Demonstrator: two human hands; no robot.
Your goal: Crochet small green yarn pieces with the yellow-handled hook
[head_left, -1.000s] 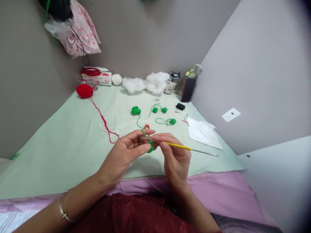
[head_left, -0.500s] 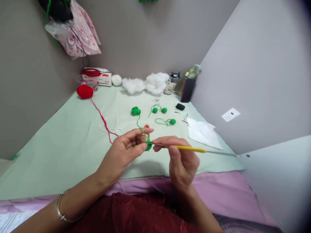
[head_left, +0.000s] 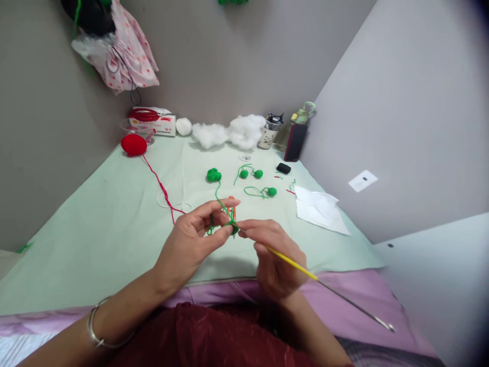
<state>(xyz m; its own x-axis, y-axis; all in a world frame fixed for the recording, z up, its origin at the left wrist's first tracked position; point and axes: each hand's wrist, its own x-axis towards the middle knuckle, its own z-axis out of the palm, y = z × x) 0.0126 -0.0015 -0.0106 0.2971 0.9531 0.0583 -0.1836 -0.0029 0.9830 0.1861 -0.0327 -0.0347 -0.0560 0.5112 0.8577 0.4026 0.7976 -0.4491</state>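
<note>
My left hand pinches a small green crochet piece between thumb and fingers, its index finger stretched out with green yarn over it. That yarn runs back to a green yarn ball. A crochet hook with a yellow grip is in my right hand, its tip at the green piece and its far end slanting down to the right. Just behind my left fingertips lies an orange-handled tool, partly hidden.
Small green balls with yarn tails lie mid-table. Red yarn sits at the left, white stuffing along the back, a phone at the back right, white paper at the right.
The hook's far end has swung down from nearly level to a steep slant. My right hand has turned and moved slightly left; my left hand stays almost in place.
</note>
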